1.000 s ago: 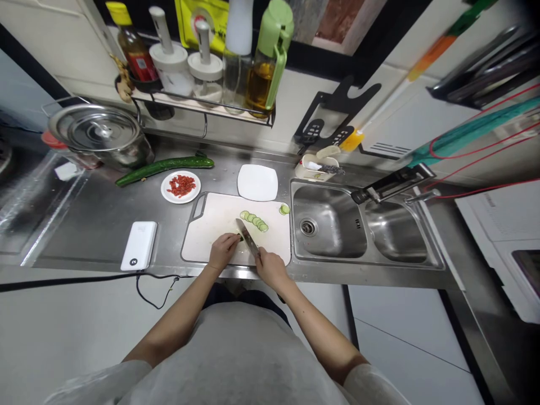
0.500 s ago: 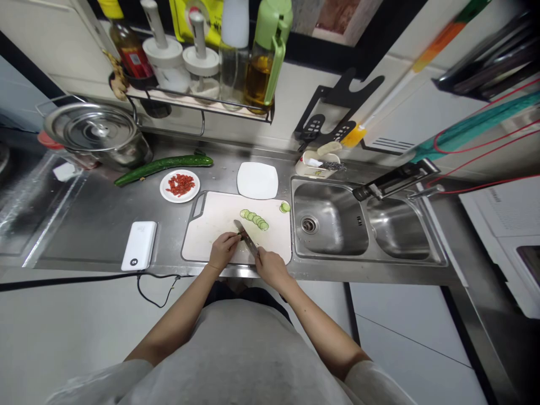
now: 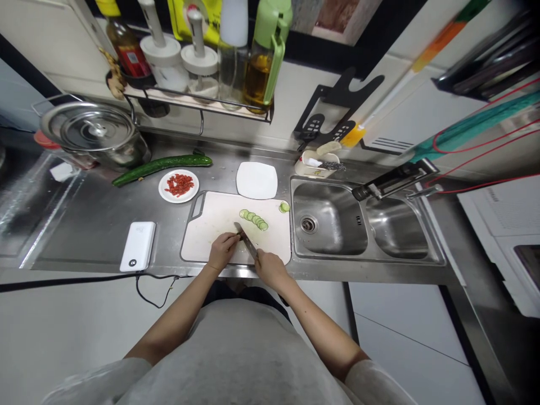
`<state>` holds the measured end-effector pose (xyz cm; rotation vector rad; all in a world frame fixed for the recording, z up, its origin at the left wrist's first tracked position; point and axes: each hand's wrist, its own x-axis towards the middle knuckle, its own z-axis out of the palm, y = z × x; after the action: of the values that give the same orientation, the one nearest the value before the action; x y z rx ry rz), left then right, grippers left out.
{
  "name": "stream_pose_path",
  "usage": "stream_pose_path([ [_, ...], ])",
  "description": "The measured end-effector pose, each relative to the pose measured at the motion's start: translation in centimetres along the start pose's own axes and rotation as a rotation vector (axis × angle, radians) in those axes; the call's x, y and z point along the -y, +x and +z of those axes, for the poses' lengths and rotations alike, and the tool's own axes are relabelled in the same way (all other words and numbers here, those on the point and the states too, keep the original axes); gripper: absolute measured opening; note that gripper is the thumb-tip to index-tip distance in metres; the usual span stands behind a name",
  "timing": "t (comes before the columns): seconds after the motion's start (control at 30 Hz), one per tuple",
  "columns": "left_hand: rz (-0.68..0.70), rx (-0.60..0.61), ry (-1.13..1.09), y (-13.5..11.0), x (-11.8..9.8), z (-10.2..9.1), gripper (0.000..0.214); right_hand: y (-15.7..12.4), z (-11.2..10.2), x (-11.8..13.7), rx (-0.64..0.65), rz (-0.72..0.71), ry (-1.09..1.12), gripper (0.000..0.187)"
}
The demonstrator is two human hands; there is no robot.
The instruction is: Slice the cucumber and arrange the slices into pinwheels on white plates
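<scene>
My right hand (image 3: 270, 266) is closed round the handle of a kitchen knife (image 3: 248, 242), whose blade points up and to the left over the white cutting board (image 3: 206, 230). The fingers of my left hand (image 3: 223, 250) pinch together beside the blade. Between them is something small and dark, too small to name. Just beyond the blade, a row of overlapping cucumber slices (image 3: 253, 219) lies on the board. A few more slices (image 3: 284, 207) rest at its upper right corner.
Behind the board are a white square plate (image 3: 257, 180), a small plate of red pieces (image 3: 179, 185) and a whole cucumber (image 3: 162, 167). A white power bank (image 3: 138, 245) lies left. The double sink (image 3: 329, 219) adjoins right. A lidded pot (image 3: 95, 135) stands back left.
The view has shifted very slightly. Both hands and the knife stay in nearly the same place over the board, and the slices have not moved.
</scene>
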<state>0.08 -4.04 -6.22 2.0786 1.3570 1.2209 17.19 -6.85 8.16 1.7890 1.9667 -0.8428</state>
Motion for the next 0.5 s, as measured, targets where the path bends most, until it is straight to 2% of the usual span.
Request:
stream_pose_path([
  [0.5,-0.024,0.01,-0.019,-0.27,0.4,0.21,0.019,0.77,0.33,-0.17,0.0,-0.039,-0.008,0.029],
])
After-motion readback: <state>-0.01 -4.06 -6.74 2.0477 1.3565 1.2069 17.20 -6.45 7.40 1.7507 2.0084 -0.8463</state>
